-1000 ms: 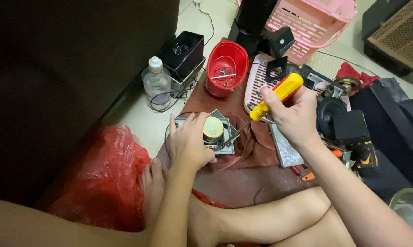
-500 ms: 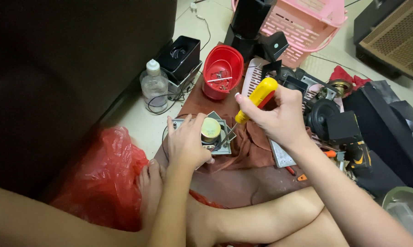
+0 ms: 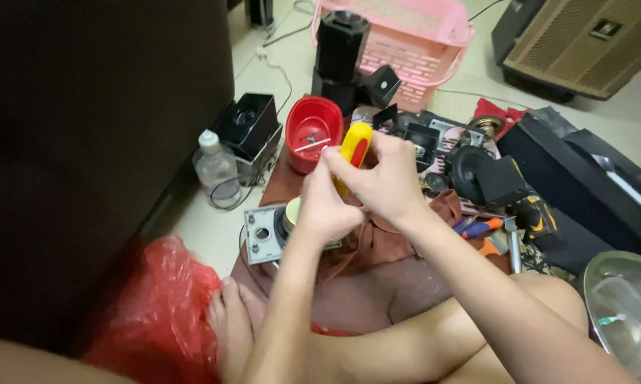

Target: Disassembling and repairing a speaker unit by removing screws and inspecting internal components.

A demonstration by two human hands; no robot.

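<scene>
On the brown cloth point(image 3: 377, 249) spread over the floor, both hands meet above a small grey metal plate point(image 3: 262, 235) with a round speaker part on it. Right hand point(image 3: 386, 183) clenched around yellow-and-red screwdriver handle point(image 3: 354, 148), handle upright, tip hidden behind the hands. Left hand point(image 3: 329, 206) curled with fingertips up against the same handle, touching the right hand; how firmly it grips, cannot tell. Metal plate sits near left edge of the cloth, partly covered by the left hand. Red plastic bowl point(image 3: 312, 131) at far edge of cloth, just beyond the screwdriver, small parts inside. Clear plastic bottle point(image 3: 215, 167) with white cap left of cloth on the tile, beside a black speaker box point(image 3: 248, 128). Pink basket point(image 3: 420, 43) farther back, black cylinder point(image 3: 340, 50) standing in front of it. Black speaker drivers and parts point(image 3: 470, 171) along right edge of cloth, small screwdrivers point(image 3: 480, 227) lying near them. Red plastic bag point(image 3: 157, 306) at near left, person's bare foot point(image 3: 235, 327) touching it. Metal bowl point(image 3: 629, 313) at near right corner.
</scene>
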